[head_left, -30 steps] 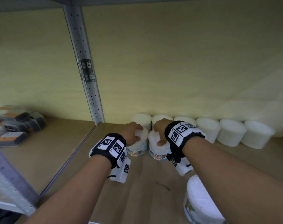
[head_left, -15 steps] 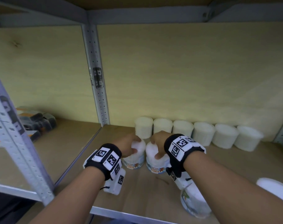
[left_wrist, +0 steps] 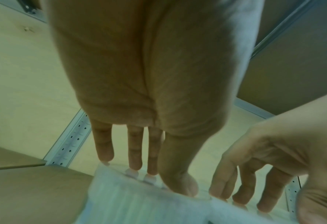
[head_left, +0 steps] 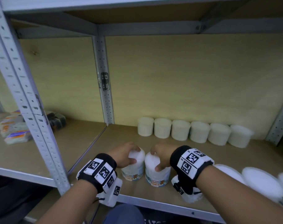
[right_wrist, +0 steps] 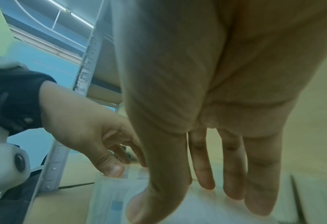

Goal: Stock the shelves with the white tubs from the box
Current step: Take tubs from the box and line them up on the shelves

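Now left hand (head_left: 123,155) grasping left tub (head_left: 135,165), right hand (head_left: 161,156) grasping right tub (head_left: 156,173) (near shelf edge (head_left: 153,203)).

Bare forearms; each wrist wears a black strap (head_left: 184,165) carrying white square-coded marker blocks (head_left: 191,160).

Dim, even, greenish light with soft shadows and no glare; strong wide-angle bending at the head view's edges, motion blur at its right, and both wrist views soft-focused close up.
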`<action>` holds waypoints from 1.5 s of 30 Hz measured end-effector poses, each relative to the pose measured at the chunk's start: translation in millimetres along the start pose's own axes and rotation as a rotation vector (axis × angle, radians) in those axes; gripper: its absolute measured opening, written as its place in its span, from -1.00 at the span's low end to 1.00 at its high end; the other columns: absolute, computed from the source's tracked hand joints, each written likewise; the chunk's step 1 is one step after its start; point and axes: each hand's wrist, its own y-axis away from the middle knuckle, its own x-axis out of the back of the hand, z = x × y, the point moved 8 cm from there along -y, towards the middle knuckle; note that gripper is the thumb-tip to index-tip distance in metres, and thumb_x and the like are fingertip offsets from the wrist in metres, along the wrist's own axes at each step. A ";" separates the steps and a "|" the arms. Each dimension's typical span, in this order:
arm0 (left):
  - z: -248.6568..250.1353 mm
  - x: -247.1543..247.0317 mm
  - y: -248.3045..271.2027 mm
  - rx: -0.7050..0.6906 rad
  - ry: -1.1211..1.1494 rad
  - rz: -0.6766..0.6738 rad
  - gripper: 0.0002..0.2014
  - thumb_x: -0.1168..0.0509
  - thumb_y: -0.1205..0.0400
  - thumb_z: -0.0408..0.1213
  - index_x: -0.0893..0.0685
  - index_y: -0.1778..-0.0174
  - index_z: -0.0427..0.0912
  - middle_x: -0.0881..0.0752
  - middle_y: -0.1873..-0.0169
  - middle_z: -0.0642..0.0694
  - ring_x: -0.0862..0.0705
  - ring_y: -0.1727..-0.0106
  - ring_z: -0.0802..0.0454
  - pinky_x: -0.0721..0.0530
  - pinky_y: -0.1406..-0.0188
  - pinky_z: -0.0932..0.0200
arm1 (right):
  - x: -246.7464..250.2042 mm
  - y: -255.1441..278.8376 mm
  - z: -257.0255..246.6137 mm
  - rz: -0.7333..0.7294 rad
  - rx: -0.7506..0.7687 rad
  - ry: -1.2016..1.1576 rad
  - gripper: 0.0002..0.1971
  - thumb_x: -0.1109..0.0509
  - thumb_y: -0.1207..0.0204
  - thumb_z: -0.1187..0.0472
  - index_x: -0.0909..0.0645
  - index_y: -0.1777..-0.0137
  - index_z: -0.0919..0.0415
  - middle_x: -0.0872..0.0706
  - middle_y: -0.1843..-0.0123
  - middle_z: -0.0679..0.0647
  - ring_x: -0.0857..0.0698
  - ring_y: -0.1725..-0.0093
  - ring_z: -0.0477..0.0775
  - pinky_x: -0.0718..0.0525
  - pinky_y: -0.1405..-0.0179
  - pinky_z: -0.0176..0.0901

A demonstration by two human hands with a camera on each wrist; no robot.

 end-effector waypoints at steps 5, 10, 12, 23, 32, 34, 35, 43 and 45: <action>6.9 -7.0 10.3 -0.025 0.003 0.001 -0.51 -0.31 -0.64 -0.15 -0.43 -0.51 0.04 -0.39 -0.52 0.08 -0.40 -0.52 0.04 -0.38 -0.51 0.12 | -7.3 19.2 -0.1 0.005 0.015 -0.022 -0.31 -0.50 -0.46 -0.01 -0.39 -0.53 0.22 -0.53 -0.47 0.18 -0.56 -0.40 0.22 -0.57 -0.38 0.07; 17.6 -12.0 16.0 -0.040 -0.012 0.003 -0.51 -0.31 -0.65 -0.13 -0.42 -0.51 0.05 -0.39 -0.51 0.10 -0.40 -0.51 0.07 -0.38 -0.47 0.16 | -12.7 31.7 7.1 0.028 0.015 -0.073 -0.26 -0.51 -0.45 0.00 -0.33 -0.59 0.14 -0.42 -0.54 0.14 -0.49 -0.47 0.20 -0.52 -0.44 0.05; 21.0 -12.7 18.1 -0.038 -0.019 0.005 -0.52 -0.30 -0.65 -0.12 -0.41 -0.52 0.06 -0.38 -0.52 0.11 -0.40 -0.51 0.07 -0.38 -0.46 0.15 | -13.4 36.4 9.5 0.035 0.023 -0.109 -0.28 -0.51 -0.46 0.01 -0.34 -0.59 0.12 -0.38 -0.55 0.11 -0.46 -0.49 0.18 -0.50 -0.46 0.02; 47.9 3.4 11.6 -0.064 0.036 0.062 -0.55 -0.25 -0.66 -0.23 -0.45 -0.50 0.00 -0.47 -0.49 0.05 -0.46 -0.48 0.08 -0.43 -0.42 0.21 | 1.4 63.3 40.5 0.182 0.031 -0.305 -0.42 -0.39 -0.55 -0.04 -0.40 -0.54 0.10 -0.49 -0.53 0.05 -0.52 -0.46 0.10 -0.52 -0.41 -0.05; 137.2 13.2 -36.1 -0.169 0.122 0.109 -0.51 -0.28 -0.64 -0.21 -0.44 -0.52 -0.09 -0.49 -0.47 -0.03 -0.50 -0.46 0.07 -0.39 -0.31 0.34 | 13.5 105.2 151.7 0.243 -0.148 -0.369 -0.42 -0.41 -0.53 -0.04 -0.44 -0.52 0.08 -0.53 -0.49 0.04 -0.55 -0.43 0.03 -0.52 -0.37 -0.18; 161.2 12.9 -51.9 -0.198 0.120 0.121 -0.52 -0.30 -0.63 -0.18 -0.47 -0.49 -0.10 -0.52 -0.45 -0.04 -0.52 -0.43 0.07 -0.41 -0.29 0.33 | 13.7 117.6 182.2 0.268 -0.209 -0.368 -0.46 -0.40 -0.54 -0.03 -0.47 -0.50 0.07 -0.55 -0.46 0.04 -0.57 -0.39 0.03 -0.52 -0.32 -0.21; 173.6 12.1 -60.2 -0.207 0.123 0.124 -0.52 -0.30 -0.62 -0.17 -0.47 -0.49 -0.10 -0.53 -0.44 -0.05 -0.53 -0.42 0.06 -0.43 -0.32 0.31 | 13.3 123.3 197.2 0.275 -0.236 -0.365 -0.47 -0.39 -0.54 -0.02 -0.47 -0.50 0.07 -0.55 -0.45 0.03 -0.57 -0.38 0.02 -0.52 -0.31 -0.23; 264.1 2.9 -130.4 -0.266 0.113 0.077 -0.50 -0.31 -0.62 -0.12 -0.47 -0.49 -0.11 -0.54 -0.42 -0.07 -0.55 -0.39 -0.01 -0.47 -0.27 0.23 | 8.3 148.3 302.5 0.262 -0.411 -0.306 -0.54 -0.36 -0.57 -0.03 -0.51 -0.44 0.06 -0.57 -0.37 0.05 -0.57 -0.14 -0.01 -0.51 -0.20 -0.28; 281.9 -0.4 -150.9 -0.271 0.094 0.061 -0.51 -0.31 -0.62 -0.13 -0.47 -0.48 -0.13 -0.53 -0.41 -0.10 -0.54 -0.39 -0.05 -0.49 -0.31 0.16 | 7.1 148.9 329.1 0.268 -0.456 -0.308 -0.54 -0.37 -0.56 -0.04 -0.53 -0.42 0.06 -0.57 -0.37 0.05 -0.60 -0.22 0.03 -0.55 -0.30 -0.19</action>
